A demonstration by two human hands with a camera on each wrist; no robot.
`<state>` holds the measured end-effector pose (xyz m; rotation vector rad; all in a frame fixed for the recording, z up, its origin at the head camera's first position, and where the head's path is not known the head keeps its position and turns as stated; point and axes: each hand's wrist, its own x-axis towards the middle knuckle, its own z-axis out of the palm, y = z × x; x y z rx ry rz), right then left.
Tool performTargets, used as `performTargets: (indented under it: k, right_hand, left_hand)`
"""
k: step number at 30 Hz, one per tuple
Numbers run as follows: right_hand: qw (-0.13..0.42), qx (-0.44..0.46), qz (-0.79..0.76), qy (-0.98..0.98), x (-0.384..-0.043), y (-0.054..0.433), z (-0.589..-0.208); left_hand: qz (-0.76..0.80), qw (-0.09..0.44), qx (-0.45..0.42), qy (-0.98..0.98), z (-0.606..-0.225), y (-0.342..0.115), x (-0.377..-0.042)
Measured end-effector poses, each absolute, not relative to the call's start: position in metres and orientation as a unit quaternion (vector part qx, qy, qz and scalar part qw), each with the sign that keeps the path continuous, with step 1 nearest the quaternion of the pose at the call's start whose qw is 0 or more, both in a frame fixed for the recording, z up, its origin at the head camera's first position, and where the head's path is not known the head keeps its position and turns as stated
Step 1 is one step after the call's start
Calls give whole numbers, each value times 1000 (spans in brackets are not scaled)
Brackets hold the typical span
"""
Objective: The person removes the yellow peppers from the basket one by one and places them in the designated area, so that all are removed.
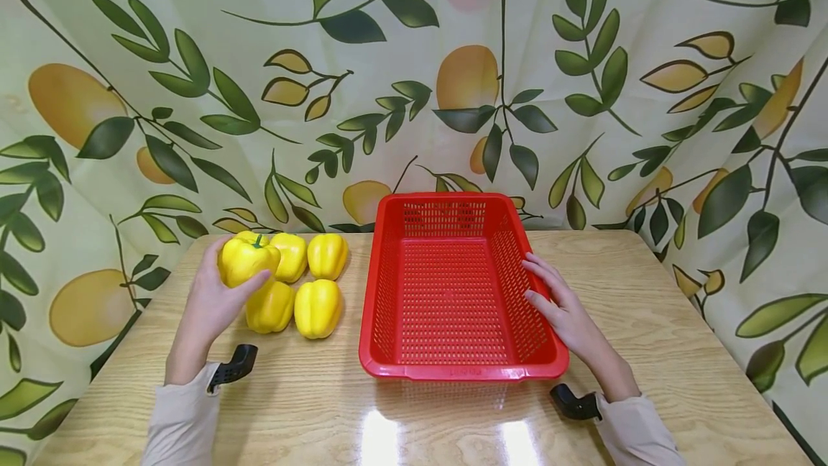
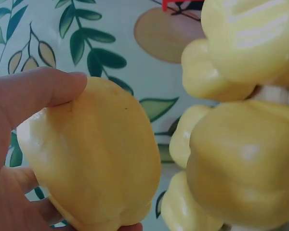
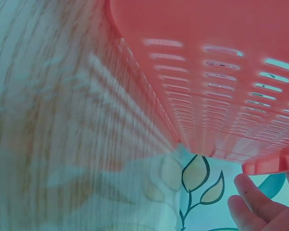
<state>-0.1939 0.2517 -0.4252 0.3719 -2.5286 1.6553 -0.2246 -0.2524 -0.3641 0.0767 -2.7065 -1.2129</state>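
My left hand (image 1: 216, 300) grips a yellow bell pepper (image 1: 248, 259) with a green stem, raised at the left of the group. In the left wrist view the thumb lies over the top of this pepper (image 2: 101, 154), with other fingers partly hidden behind it. My right hand (image 1: 569, 311) rests at the right rim of a red plastic basket (image 1: 466, 372), its fingers fairly straight. Two of its fingertips (image 3: 241, 183) show beside the basket's outer side in the right wrist view.
Several more yellow bell peppers (image 1: 319, 308) stand in two rows on the wooden table (image 1: 310, 394), left of the basket. A curtain (image 1: 401, 92) printed with leaves and fruit hangs behind the table. Black wrist mounts (image 1: 234, 367) stick out from both sleeves.
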Motion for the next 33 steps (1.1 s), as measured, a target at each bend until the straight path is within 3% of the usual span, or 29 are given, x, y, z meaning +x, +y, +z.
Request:
performTargets:
  k: [12,33]
  right_hand:
    - [49,126,541,-830,-196,252,-427]
    - [39,119,560,-819,-195,253,-426]
  left_hand:
    - [-395,90,41,-913,-371,-275,-227]
    - [-356,1,87,-931,-391,-310,-231]
